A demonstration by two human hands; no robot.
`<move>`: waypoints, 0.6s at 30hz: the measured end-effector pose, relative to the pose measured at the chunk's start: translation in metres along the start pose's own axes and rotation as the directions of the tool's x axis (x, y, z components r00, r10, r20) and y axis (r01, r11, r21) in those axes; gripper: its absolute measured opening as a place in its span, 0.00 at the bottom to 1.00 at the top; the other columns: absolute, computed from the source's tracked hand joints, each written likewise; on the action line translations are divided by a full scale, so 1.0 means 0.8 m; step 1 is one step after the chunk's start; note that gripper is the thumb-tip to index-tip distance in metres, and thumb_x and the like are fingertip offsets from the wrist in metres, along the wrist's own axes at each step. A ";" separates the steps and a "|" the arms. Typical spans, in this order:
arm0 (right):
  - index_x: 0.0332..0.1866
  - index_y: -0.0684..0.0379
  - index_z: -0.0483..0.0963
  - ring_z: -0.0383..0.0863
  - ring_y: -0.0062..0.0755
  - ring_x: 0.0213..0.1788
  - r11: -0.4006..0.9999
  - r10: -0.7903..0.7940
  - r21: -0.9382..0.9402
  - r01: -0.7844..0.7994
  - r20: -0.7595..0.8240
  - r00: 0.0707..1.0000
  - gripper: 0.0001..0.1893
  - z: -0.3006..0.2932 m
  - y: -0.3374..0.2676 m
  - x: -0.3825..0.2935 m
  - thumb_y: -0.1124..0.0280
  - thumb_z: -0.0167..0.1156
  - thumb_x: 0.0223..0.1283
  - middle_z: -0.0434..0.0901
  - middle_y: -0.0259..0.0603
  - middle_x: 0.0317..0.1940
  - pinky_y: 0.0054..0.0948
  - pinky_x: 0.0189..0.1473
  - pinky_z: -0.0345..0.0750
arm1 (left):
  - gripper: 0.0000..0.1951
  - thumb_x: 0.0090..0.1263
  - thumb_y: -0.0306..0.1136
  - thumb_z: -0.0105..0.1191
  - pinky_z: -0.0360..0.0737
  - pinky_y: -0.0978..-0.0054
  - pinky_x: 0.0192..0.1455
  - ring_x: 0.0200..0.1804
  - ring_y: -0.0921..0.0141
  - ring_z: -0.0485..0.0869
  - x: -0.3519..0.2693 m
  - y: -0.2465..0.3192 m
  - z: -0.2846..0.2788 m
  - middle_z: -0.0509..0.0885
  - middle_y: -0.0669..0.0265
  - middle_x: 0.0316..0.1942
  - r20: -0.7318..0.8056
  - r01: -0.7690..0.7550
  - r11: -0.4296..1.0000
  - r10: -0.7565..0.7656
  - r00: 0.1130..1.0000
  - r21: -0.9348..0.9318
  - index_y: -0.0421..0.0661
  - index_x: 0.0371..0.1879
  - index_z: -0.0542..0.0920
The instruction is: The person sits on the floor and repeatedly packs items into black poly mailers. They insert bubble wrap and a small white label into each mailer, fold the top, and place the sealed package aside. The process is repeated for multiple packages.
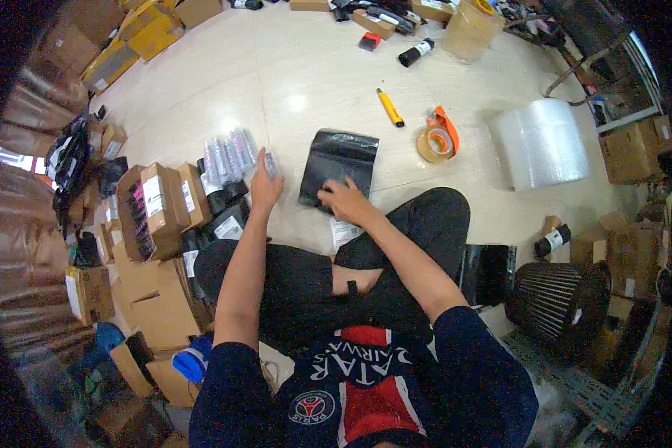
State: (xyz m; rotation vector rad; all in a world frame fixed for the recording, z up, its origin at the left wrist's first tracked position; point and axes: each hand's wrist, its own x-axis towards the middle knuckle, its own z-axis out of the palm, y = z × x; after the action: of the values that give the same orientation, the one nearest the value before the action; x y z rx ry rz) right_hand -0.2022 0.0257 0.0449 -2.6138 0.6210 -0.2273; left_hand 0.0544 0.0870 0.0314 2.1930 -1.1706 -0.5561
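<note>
My left hand (266, 187) is over a small bubble-wrapped item (271, 163), beside a row of several bubble-wrapped tubes (229, 154); whether it grips the item I cannot tell. A black plastic mailer bag (341, 162) lies flat on the floor in front of me. My right hand (347, 201) touches or hovers just over its near edge, fingers apart and slightly blurred. Partly under that edge is a white printed label sheet (345, 233). Beyond the bag, to the right, lie a yellow utility knife (391, 108) and an orange tape dispenser with clear tape (438, 140).
At the right stands a roll of bubble wrap (540, 145). Open and labelled cardboard boxes (162, 196) and black parcels (229, 221) crowd the left. A dark slatted basket (549, 302) is at the lower right. More packages and a large tape roll (473, 31) lie at the far side.
</note>
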 end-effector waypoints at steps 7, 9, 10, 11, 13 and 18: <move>0.51 0.57 0.74 0.83 0.48 0.50 0.582 0.365 0.774 -0.248 0.024 0.931 0.12 0.065 0.052 0.009 0.60 0.56 0.75 0.82 0.46 0.45 0.47 0.51 0.79 | 0.38 0.67 0.32 0.61 0.86 0.60 0.52 0.49 0.53 0.88 -0.006 0.032 0.057 0.86 0.46 0.50 0.326 0.084 0.923 0.047 0.944 -0.376 0.39 0.77 0.62; 0.56 0.57 0.69 0.85 0.39 0.45 0.215 0.609 0.923 -0.320 0.129 0.783 0.13 0.061 0.067 0.015 0.63 0.56 0.76 0.82 0.46 0.40 0.42 0.43 0.81 | 0.30 0.68 0.32 0.61 0.86 0.60 0.50 0.47 0.55 0.88 -0.001 0.046 0.080 0.87 0.51 0.48 0.490 0.112 0.856 0.177 0.854 -0.504 0.42 0.70 0.72; 0.58 0.57 0.63 0.84 0.29 0.37 -0.091 0.587 0.961 -0.262 0.265 0.765 0.16 0.059 0.072 0.016 0.67 0.58 0.73 0.80 0.44 0.38 0.34 0.35 0.81 | 0.26 0.69 0.32 0.62 0.86 0.60 0.49 0.45 0.56 0.88 0.005 0.050 0.088 0.87 0.54 0.47 0.565 0.149 0.811 0.250 0.786 -0.566 0.43 0.67 0.77; 0.57 0.58 0.62 0.84 0.29 0.36 0.011 0.637 0.951 -0.308 0.231 0.736 0.16 0.056 0.074 0.015 0.68 0.59 0.72 0.80 0.45 0.38 0.33 0.33 0.81 | 0.23 0.69 0.31 0.61 0.85 0.57 0.51 0.46 0.54 0.87 0.017 0.054 0.092 0.87 0.55 0.48 0.416 -0.109 0.903 0.295 0.860 -0.415 0.45 0.64 0.79; 0.56 0.59 0.61 0.83 0.29 0.33 0.161 0.764 0.862 -0.480 0.200 0.614 0.17 0.052 0.076 0.010 0.70 0.59 0.70 0.80 0.45 0.38 0.31 0.29 0.80 | 0.17 0.68 0.29 0.60 0.84 0.53 0.53 0.48 0.51 0.86 0.045 0.062 0.098 0.85 0.57 0.51 0.184 -0.445 0.893 0.429 0.884 0.059 0.50 0.57 0.84; 0.58 0.60 0.61 0.83 0.30 0.32 0.062 0.767 0.919 -0.390 0.206 0.608 0.17 0.045 0.073 -0.001 0.67 0.53 0.70 0.80 0.46 0.39 0.31 0.30 0.81 | 0.13 0.66 0.33 0.65 0.78 0.49 0.57 0.58 0.60 0.82 0.069 0.067 0.103 0.83 0.62 0.49 0.196 -0.408 0.805 0.358 0.913 0.430 0.52 0.47 0.81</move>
State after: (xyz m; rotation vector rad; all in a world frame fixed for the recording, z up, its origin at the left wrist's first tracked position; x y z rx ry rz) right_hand -0.2162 -0.0071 -0.0140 -0.9966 1.2115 -0.5716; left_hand 0.0021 -0.0079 0.0012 2.2182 -1.9144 -0.2295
